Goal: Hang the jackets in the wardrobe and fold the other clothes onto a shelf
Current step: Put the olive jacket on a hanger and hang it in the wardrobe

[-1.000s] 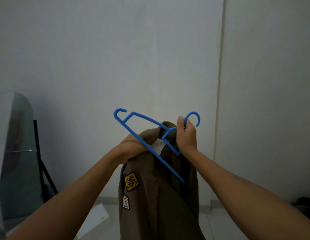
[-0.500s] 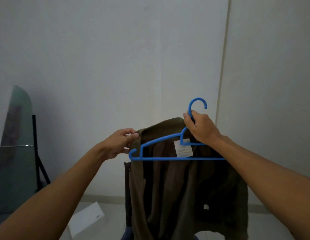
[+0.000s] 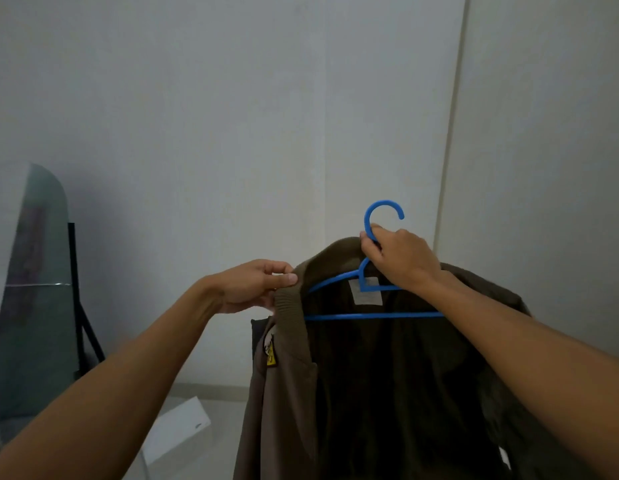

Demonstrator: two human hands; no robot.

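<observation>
Right hand (image 3: 400, 259): grips blue plastic hanger (image 3: 367, 292) neck, holding the olive-brown jacket (image 3: 370, 393) up.
Left hand (image 3: 256, 285): pinches ribbed collar (image 3: 289, 306), seating it over the hanger arm.

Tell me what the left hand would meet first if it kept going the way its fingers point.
The left hand points rightward and already pinches the ribbed collar of the olive jacket. Pushed on, it would likely meet the blue hanger inside, though depth is unclear.
</observation>
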